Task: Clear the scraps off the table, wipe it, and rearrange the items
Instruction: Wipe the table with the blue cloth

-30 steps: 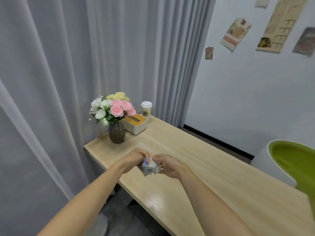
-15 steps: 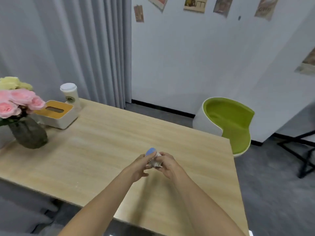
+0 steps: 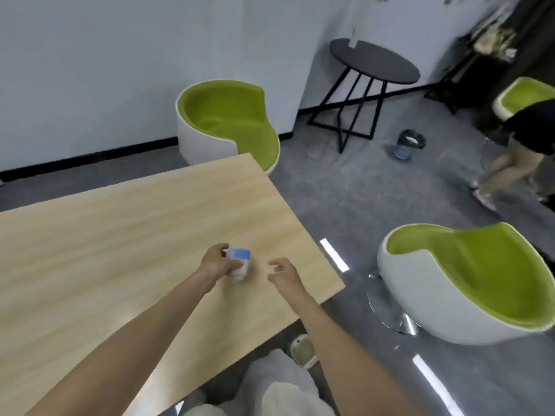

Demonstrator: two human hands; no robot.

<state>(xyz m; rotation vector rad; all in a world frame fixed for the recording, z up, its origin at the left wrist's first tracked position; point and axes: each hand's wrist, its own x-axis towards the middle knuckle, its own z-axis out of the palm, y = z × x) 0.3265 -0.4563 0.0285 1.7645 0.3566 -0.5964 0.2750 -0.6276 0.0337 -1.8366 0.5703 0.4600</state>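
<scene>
One pale wooden tabletop (image 3: pixel 120 250) fills your lower left, with a green-lined chair (image 3: pixel 468 280) off its right edge, where half a second ago you faced the vase and tissue box. Your left hand (image 3: pixel 216 263) curls round a blue-and-white wad (image 3: pixel 240 264) near the tabletop's right corner, while your right hand (image 3: pixel 283 273), which was pinching it too, now hangs just beside it, fingers loosely spread and holding nothing. The wad's long axis stands nearly upright, blue end up and white end down; any print on it is too blurred to read.
</scene>
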